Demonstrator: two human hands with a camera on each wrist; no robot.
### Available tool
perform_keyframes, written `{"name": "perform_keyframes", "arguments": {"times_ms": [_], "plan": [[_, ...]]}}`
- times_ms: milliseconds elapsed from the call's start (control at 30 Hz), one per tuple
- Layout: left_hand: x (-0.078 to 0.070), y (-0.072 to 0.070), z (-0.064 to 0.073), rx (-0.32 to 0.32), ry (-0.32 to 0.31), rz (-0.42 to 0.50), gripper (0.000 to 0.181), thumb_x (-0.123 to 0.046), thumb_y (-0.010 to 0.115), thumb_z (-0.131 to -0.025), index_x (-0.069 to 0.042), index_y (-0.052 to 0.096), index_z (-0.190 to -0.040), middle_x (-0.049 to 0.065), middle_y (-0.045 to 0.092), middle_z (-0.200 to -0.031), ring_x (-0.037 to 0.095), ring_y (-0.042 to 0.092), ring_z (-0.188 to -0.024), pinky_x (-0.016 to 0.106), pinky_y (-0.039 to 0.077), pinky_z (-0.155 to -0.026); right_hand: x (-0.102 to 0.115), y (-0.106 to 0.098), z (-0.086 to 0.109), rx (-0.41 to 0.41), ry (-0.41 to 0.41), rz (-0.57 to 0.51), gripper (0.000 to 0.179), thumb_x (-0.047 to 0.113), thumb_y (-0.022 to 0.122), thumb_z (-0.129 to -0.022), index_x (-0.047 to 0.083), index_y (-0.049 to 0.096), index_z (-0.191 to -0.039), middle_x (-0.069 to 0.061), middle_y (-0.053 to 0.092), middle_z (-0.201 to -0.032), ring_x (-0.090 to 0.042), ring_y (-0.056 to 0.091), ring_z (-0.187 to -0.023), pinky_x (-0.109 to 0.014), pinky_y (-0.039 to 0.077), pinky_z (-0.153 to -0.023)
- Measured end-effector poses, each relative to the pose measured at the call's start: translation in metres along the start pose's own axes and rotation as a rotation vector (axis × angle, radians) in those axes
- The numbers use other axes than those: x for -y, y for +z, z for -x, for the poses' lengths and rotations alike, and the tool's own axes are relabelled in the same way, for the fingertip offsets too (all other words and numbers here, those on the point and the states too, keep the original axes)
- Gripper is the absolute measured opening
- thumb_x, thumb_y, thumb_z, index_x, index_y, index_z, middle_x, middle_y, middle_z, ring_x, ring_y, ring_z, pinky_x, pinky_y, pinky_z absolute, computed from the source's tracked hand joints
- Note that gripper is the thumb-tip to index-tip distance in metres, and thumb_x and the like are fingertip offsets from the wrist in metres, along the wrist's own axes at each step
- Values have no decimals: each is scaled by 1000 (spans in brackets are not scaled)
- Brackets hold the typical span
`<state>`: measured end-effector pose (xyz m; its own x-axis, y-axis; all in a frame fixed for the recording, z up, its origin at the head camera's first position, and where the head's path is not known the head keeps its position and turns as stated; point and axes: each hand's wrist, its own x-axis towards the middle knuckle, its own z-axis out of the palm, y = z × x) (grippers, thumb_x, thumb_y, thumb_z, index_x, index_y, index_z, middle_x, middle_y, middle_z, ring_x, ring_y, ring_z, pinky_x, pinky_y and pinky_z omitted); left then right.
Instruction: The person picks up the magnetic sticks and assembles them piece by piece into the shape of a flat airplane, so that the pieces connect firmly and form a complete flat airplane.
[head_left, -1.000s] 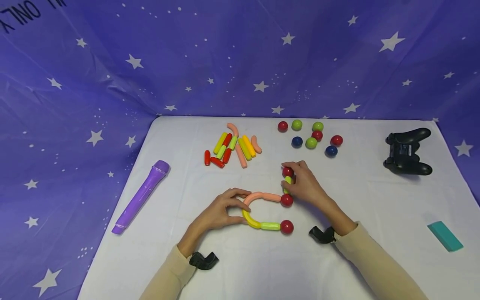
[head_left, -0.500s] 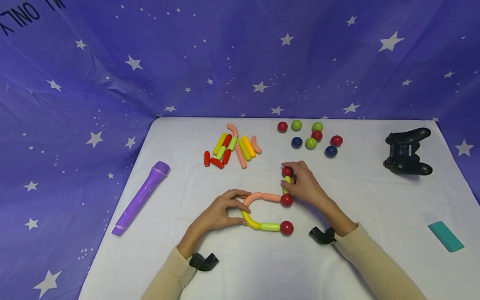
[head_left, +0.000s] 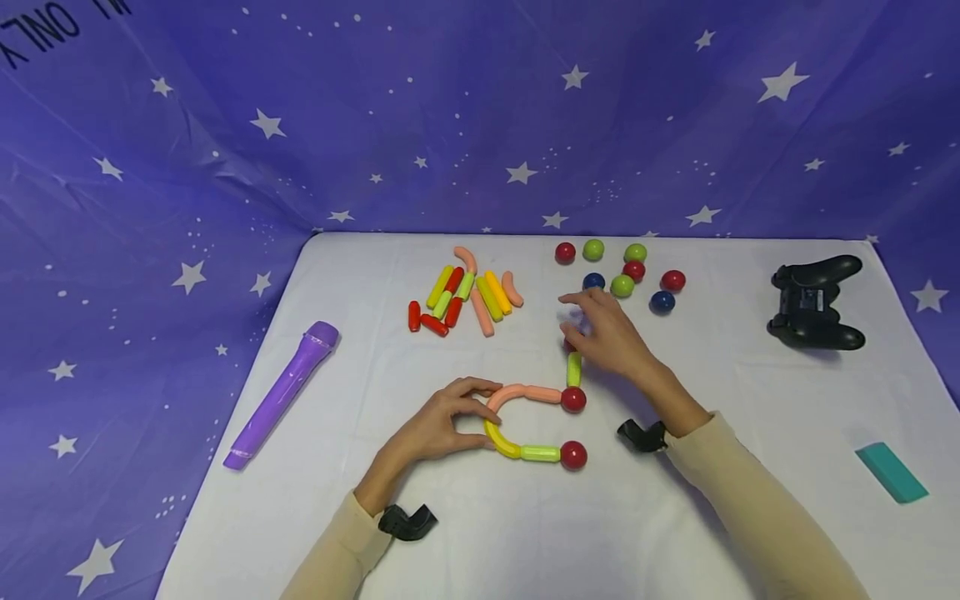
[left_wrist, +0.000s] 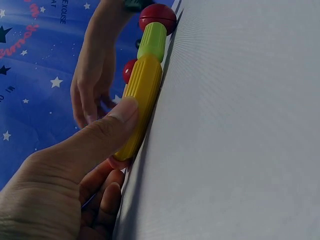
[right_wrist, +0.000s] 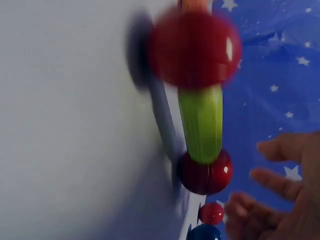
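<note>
My left hand (head_left: 441,421) holds the bend of a toy chain, its thumb on a curved yellow building stick (head_left: 501,439) and fingers at a curved pink stick (head_left: 507,395). A light-green stick (head_left: 540,453) and red ball (head_left: 573,455) finish the lower arm. The upper arm runs through a straight pink stick (head_left: 543,394) to another red ball (head_left: 573,400). From there a green stick (head_left: 574,369) points away to a red ball (right_wrist: 206,172), mostly hidden in the head view by my right hand (head_left: 611,337), which hovers beside it with loose fingers, holding nothing.
Several loose sticks (head_left: 490,298) lie at the back centre. Red, green and blue balls (head_left: 622,286) are scattered behind my right hand. A purple microphone-shaped tube (head_left: 281,396) lies left; a black game controller (head_left: 813,303) and teal block (head_left: 891,472) lie right.
My right hand has let go of the green stick and red ball and moved slightly away from me, towards the loose balls. The left hand and the chain stay in place.
</note>
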<state>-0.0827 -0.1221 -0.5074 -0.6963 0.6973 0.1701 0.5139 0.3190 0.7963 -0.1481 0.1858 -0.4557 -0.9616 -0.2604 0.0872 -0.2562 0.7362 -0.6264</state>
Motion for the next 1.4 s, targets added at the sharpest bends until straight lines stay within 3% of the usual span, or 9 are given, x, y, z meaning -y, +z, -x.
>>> {"name": "perform_keyframes", "arguments": {"times_ms": [167,300,533,667,767,867,1067,1233,1400], "plan": [[2,0,1,-11,28,-4,28,-21,85,-76,-19,76,-102,4,56,-137,22,52,-125,43,45,-103,-8,0,-41,167,-91,42,38,16,56,-97,10,56,-135,-17,56,-130,-33,48,-119,-52,40,-105],[1,0,1,-2,21,-6,27,-23,85,-77,-20,76,-103,2,56,-137,20,52,-126,40,45,-105,-11,6,-66,297,-151,91,39,13,50,-100,14,54,-139,-16,55,-131,-33,49,-121,-52,39,-108],[0,-1,0,2,3,-14,27,-24,85,-77,-21,76,-102,-1,56,-137,17,51,-126,41,44,-106,-10,14,-85,338,-298,208,44,7,47,-100,22,53,-141,-15,56,-123,-30,51,-107,-46,46,-96],[-2,-2,0,5,-19,-2,26,-24,84,-77,-21,76,-102,-2,56,-137,15,50,-127,40,43,-107,-8,14,-86,338,-303,227,39,7,48,-100,19,60,-134,-15,57,-122,-31,50,-107,-45,45,-97],[-1,-1,0,13,-23,1,26,-24,84,-78,-21,76,-103,-2,55,-138,15,50,-127,39,43,-107,-9,11,-82,327,-246,156,28,8,51,-99,12,69,-120,-14,59,-116,-29,53,-105,-44,45,-97],[-1,-1,0,7,-23,-3,27,-23,85,-77,-21,76,-102,-2,55,-137,16,50,-127,40,43,-106,-12,6,-76,314,-184,83,21,8,55,-97,8,73,-107,-11,60,-106,-26,54,-94,-40,47,-89],[-2,0,0,0,-11,3,27,-22,84,-77,-20,76,-103,0,55,-137,18,51,-126,40,44,-106,-22,-2,-60,341,-125,15,17,8,54,-96,10,72,-96,-6,58,-87,-19,49,-77,-31,41,-72],[-1,0,-1,5,-23,4,27,-22,85,-77,-21,76,-102,-1,55,-138,17,50,-127,40,43,-106,-27,-4,-46,422,-101,-52,16,12,55,-98,11,70,-104,-5,65,-95,-20,54,-87,-37,47,-84],[0,0,0,2,-12,-9,27,-23,85,-77,-21,76,-102,0,56,-137,18,51,-127,41,44,-105,-29,-1,-41,342,-49,-38,27,20,56,-100,14,65,-124,-8,67,-116,-25,57,-104,-48,46,-101]]}}
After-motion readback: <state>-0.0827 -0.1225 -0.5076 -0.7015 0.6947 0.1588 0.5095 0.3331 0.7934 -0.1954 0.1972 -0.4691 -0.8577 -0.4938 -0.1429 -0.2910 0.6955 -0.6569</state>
